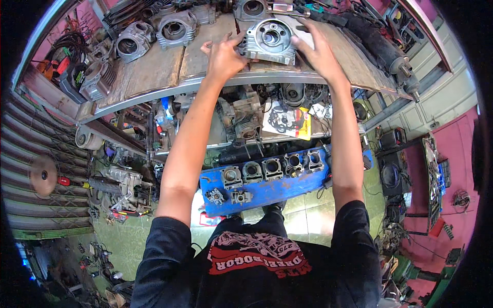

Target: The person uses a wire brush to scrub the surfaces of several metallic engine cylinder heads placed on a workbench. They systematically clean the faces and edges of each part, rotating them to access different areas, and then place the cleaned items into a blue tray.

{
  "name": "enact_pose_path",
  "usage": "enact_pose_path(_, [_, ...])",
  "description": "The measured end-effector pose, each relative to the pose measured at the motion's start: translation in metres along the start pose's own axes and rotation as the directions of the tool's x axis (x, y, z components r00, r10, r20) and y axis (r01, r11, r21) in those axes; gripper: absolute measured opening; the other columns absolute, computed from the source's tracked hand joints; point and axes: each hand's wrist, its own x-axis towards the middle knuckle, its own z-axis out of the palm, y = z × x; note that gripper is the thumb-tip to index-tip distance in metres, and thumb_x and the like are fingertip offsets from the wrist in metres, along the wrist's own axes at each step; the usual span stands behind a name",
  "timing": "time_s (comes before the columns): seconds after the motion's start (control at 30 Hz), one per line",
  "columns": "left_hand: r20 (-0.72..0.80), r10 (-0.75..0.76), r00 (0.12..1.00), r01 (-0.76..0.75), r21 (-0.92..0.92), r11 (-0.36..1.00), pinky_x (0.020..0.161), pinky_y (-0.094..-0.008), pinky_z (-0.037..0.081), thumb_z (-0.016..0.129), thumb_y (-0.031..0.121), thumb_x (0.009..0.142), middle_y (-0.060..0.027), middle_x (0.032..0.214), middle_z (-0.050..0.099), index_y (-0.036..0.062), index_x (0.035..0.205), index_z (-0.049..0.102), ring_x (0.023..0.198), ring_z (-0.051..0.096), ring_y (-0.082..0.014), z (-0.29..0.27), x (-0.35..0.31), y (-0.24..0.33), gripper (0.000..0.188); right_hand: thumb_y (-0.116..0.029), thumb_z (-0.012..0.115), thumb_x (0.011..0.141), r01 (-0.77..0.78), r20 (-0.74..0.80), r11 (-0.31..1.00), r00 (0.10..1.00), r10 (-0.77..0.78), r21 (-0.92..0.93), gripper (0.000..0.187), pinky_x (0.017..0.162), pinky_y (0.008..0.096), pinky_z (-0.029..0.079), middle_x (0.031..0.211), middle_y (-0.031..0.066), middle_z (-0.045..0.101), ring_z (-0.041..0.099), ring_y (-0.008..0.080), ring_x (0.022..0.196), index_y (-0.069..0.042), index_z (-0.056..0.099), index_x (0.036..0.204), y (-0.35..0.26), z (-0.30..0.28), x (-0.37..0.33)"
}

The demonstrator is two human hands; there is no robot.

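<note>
A bare silver cylinder head [271,53] is tilted up near the front edge of the wooden bench, its round combustion chamber showing. My left hand [224,57] grips its left side, with the index finger at the upper edge and the other fingers curled behind. On the right side, my right hand [319,53] holds it with the thumb against the casting and the fingers reaching toward its back. Parts of the fingertips are hidden by the metal. Behind it lies another cylinder head [253,9].
More cylinder heads [177,30] stand left on the bench [205,37]. A dark exhaust muffler [382,49] lies along the right. Below are a shelf with engine parts and a yellow-edged gasket packet [304,126], and a blue board [226,203] carrying several cylinder blocks [272,168].
</note>
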Motion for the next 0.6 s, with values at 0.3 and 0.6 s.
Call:
enact_pose_path(0.3, [0.029, 0.018, 0.999, -0.019, 0.035, 0.999, 0.106, -0.0599, 0.023, 0.081, 0.029, 0.063, -0.0283, 0.137, 0.059, 0.0286, 0.135, 0.066, 0.127, 0.06, -0.0329, 0.002, 0.0, -0.009, 0.073, -0.052, 0.053, 0.1, -0.1, 0.129, 0.949, 0.981, 0.144, -0.3, 0.048, 0.102, 0.0716, 0.03, 0.104, 0.0189, 0.075, 0.068, 0.0368, 0.112, -0.026, 0.06, 0.14, -0.037, 0.002, 0.015])
enact_pose_path(0.6, [0.278, 0.043, 0.96, -0.033, -0.041, 0.999, 0.113, -0.0657, 0.012, 0.086, 0.058, 0.065, -0.0215, 0.148, 0.053, 0.0241, 0.143, 0.058, 0.141, 0.048, -0.0332, -0.042, -0.009, 0.006, 0.089, -0.045, 0.052, 0.102, -0.106, -0.01, 0.931, 0.994, 0.109, -0.351, 0.04, 0.106, 0.0705, 0.026, 0.097, 0.0237, 0.074, 0.071, 0.0405, 0.1, -0.024, 0.065, 0.133, -0.045, 0.012, 0.003])
